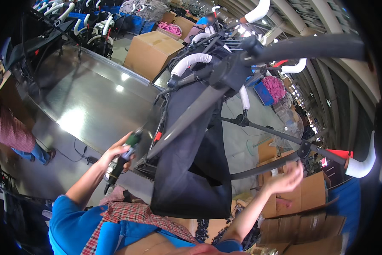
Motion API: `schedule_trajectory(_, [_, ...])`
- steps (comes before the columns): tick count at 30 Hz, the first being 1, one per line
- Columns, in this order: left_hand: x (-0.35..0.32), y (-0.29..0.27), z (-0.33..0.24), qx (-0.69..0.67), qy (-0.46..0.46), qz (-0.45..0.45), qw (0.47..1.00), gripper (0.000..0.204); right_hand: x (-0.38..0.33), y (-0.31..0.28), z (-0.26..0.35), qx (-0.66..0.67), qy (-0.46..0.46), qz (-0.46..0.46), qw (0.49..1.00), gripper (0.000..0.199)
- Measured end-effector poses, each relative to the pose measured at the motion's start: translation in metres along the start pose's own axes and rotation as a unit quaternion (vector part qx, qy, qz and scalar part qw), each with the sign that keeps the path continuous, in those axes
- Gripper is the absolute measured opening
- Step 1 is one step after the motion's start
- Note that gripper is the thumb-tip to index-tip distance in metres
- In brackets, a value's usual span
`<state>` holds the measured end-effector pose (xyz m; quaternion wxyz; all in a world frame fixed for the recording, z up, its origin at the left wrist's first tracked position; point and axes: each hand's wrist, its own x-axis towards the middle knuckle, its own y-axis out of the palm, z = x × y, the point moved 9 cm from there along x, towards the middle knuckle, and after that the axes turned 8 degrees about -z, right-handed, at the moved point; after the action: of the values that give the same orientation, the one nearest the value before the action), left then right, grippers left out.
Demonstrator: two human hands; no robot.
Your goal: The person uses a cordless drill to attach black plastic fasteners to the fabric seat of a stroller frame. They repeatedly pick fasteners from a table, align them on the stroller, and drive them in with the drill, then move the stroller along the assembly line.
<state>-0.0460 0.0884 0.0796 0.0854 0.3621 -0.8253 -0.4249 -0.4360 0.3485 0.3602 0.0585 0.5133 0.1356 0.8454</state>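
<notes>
My left hand (114,156) grips a green and black electric screwdriver (122,158), whose tip points up toward the lower joint of a folded stroller frame (186,117). The frame has grey and black tubes, white foam-wrapped bars (191,61) and a black fabric panel (195,170) hanging down in the middle. My right hand (286,178) is raised at the right, palm up and fingers spread, just under a dark curved tube (263,168) of the frame. Whether it touches the tube I cannot tell.
A shiny steel table (89,102) runs along the left. Cardboard boxes (150,51) stand behind it and others (305,212) at lower right. A person in a plaid shirt (10,131) stands at far left. More frames, blue bins and a floor fan (290,123) fill the background.
</notes>
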Motion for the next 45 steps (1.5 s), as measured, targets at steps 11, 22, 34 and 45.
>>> schedule_trajectory(11, [-0.109,-0.113,0.136,0.162,-0.197,-0.244,0.936,0.075,-0.317,0.087,-0.258,0.153,0.508,0.597,0.602,0.071])
schedule_trajectory(22, [-0.04,-0.126,0.166,0.206,-0.228,-0.181,0.934,0.071,-0.491,0.269,-0.158,0.104,0.342,0.477,0.803,0.097])
schedule_trajectory(34, [-0.044,-0.093,0.207,0.153,-0.321,-0.173,0.919,0.058,-0.43,0.056,-0.068,0.121,0.216,0.533,0.809,0.047])
schedule_trajectory(45, [-0.016,-0.009,0.298,0.346,-0.415,-0.079,0.838,0.075,-0.329,-0.252,-0.146,-0.371,0.136,0.52,0.758,0.044])
